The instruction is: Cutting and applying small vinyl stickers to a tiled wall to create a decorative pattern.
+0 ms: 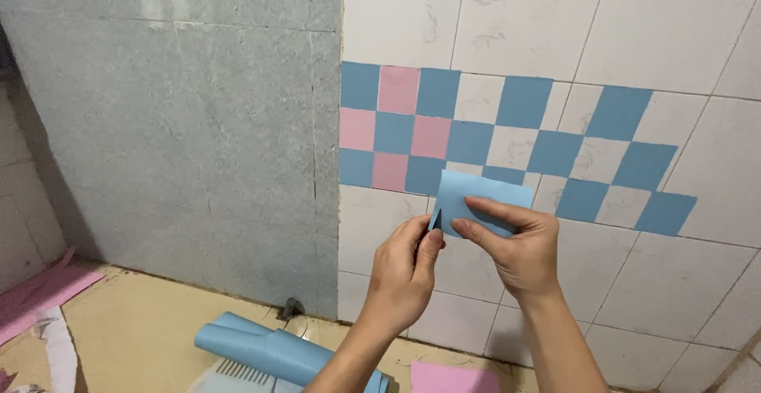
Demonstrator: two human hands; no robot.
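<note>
A blue square sheet (479, 203) is pinched in the right hand (515, 246), its corner peeled by the left hand (404, 270), below the checkered wall squares (476, 139).

Blue square sheet (485, 195), thin and flat, held upright in front of the white tiled wall just below the blue-pink checker pattern. Lower left corner is peeling, dark backing edge showing. Top edge tilts slightly down to the right; lower part hidden by fingers.
</note>
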